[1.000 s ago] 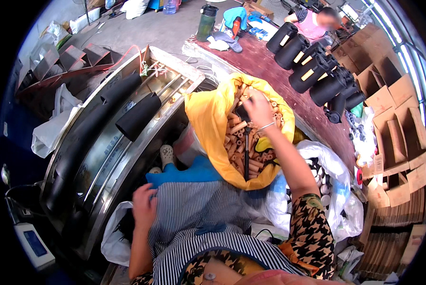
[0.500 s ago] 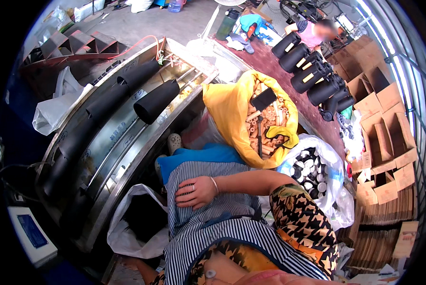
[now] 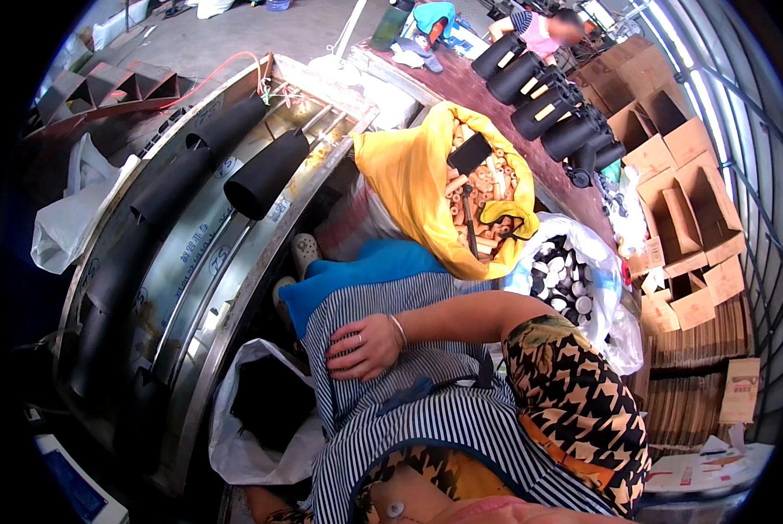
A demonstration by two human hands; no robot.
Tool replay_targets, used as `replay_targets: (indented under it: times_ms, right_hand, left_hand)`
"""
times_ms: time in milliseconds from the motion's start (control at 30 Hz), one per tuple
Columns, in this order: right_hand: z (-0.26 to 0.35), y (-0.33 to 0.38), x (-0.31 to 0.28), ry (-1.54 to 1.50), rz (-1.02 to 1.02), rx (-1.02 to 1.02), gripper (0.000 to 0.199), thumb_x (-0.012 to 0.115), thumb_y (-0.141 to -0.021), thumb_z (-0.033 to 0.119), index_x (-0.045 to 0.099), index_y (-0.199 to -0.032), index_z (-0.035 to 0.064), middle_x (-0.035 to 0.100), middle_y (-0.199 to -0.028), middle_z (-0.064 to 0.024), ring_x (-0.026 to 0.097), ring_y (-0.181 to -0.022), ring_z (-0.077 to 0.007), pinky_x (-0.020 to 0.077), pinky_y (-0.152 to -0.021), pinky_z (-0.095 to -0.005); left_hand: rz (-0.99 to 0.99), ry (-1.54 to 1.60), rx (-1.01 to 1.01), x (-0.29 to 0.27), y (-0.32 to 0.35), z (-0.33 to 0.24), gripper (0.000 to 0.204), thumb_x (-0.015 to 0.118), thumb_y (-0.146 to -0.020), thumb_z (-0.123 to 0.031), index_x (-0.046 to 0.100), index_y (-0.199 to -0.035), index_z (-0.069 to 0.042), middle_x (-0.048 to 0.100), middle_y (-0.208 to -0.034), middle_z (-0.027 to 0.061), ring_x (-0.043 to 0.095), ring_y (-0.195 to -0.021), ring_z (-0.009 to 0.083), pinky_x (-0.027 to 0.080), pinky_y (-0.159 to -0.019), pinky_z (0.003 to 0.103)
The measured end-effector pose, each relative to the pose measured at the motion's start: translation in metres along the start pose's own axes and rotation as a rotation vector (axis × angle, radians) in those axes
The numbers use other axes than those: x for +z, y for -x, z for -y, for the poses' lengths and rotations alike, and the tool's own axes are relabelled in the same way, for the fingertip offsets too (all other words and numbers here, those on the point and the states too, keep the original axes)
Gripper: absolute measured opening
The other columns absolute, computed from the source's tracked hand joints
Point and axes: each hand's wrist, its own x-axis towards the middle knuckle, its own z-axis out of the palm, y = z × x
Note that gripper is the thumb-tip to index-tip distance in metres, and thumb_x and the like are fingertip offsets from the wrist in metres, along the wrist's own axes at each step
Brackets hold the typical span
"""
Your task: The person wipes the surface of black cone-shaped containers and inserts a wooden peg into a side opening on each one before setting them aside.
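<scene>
My right hand (image 3: 362, 348) lies flat on my striped apron (image 3: 444, 437) over my lap, fingers stretched out with nothing in them. A ring and a bracelet show on it. At the lower left, only a bit of my left arm (image 3: 267, 505) shows beside a white bag (image 3: 234, 450); its hand and fingers are hidden. Black material (image 3: 271, 397) fills that bag's mouth. Left of my lap, a long metal trough (image 3: 201, 384) holds metal rods and several black tapered tubes. One such tube (image 3: 265, 175) rests apart from the row, on the rods.
Ahead stands a yellow-lined sack (image 3: 400, 183) of small tan tubes, with a phone (image 3: 470, 155) on top. A clear bag (image 3: 596, 336) of black and white caps is to its right. Black cylinders (image 3: 544, 113) stand on a red table, a person (image 3: 540, 35) behind. Cardboard boxes (image 3: 697, 210) line the right.
My view has shifted, so the trough, sacks and boxes sit higher and further left. My right hand stays flat on the apron. Less of my left arm shows.
</scene>
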Motion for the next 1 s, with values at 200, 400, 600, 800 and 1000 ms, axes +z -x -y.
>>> replay_targets:
  times_ms: [200,400,600,800,1000]
  right_hand:
    - [-0.001,-0.003,-0.006,0.001,0.022,-0.012,0.043,0.055,-0.09,0.04,0.064,-0.12,0.0111,0.06,-0.124,-0.0085,0.055,-0.117,-0.0265,0.0409,-0.103,-0.0456]
    - [-0.002,-0.001,-0.006,0.0,0.037,-0.012,0.043,0.051,-0.092,0.039,0.063,-0.121,0.0108,0.059,-0.126,-0.0087,0.055,-0.117,-0.0265,0.0407,-0.103,-0.0456]
    - [0.001,0.008,-0.001,0.014,0.023,0.007,0.044,0.052,-0.091,0.04,0.063,-0.122,0.011,0.059,-0.126,-0.0086,0.054,-0.118,-0.0264,0.0406,-0.103,-0.0456]
    - [0.001,0.009,0.001,0.027,-0.039,0.001,0.043,0.053,-0.09,0.039,0.063,-0.121,0.0108,0.059,-0.126,-0.0087,0.054,-0.118,-0.0264,0.0403,-0.103,-0.045]
    - [0.003,0.022,-0.001,0.034,-0.097,-0.012,0.042,0.055,-0.089,0.038,0.064,-0.119,0.0095,0.06,-0.124,-0.0092,0.055,-0.116,-0.0264,0.0415,-0.102,-0.0442]
  left_hand:
    - [0.038,0.041,-0.009,0.006,0.007,0.001,0.036,0.053,-0.095,-0.027,0.061,-0.12,-0.001,0.061,-0.12,0.0153,0.058,-0.11,0.0308,0.045,-0.097,0.044]
    - [0.066,0.1,-0.016,0.014,0.011,0.0,0.037,0.051,-0.096,-0.027,0.059,-0.121,-0.001,0.06,-0.122,0.0146,0.057,-0.112,0.03,0.045,-0.098,0.044]
    - [0.071,0.16,-0.035,0.015,0.008,-0.003,0.038,0.049,-0.097,-0.028,0.058,-0.123,-0.002,0.059,-0.125,0.0138,0.057,-0.114,0.0292,0.044,-0.1,0.044]
    - [0.054,0.231,-0.046,0.007,0.006,-0.007,0.039,0.047,-0.098,-0.028,0.057,-0.125,-0.002,0.059,-0.127,0.0131,0.056,-0.115,0.0285,0.044,-0.101,0.043]
    - [0.052,0.337,-0.051,-0.001,0.013,-0.015,0.04,0.046,-0.099,-0.029,0.056,-0.127,-0.002,0.058,-0.13,0.0123,0.056,-0.117,0.0277,0.044,-0.102,0.043]
